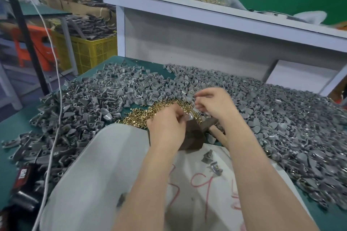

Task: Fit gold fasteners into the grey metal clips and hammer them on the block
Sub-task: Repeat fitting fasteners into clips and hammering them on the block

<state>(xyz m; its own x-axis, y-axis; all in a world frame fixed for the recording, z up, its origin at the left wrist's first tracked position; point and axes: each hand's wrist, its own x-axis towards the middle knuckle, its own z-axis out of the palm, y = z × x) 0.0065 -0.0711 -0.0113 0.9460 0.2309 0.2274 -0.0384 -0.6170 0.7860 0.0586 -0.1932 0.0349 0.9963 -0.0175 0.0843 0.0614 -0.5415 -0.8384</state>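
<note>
Green matting covers the workbench, with a white shelf unit behind it. At far left, beyond the bench edge, a yellow crate holds dark parts, and a white cable runs down across the bench. Grey metal clips lie heaped across the surface from left to right. A pile of gold fasteners sits at centre, ringed by the clips. A white sack with red marks lies in front.

The left hand hovers above the dark block, fingers curled inward; blur hides whether they pinch anything. The block rests on the sack's far edge, touching the fasteners. The right hand is over the fastener pile, fingers bent toward the thumb; its grip cannot be determined. A hammer lies just right of the block. Two loose clips rest on the sack.
</note>
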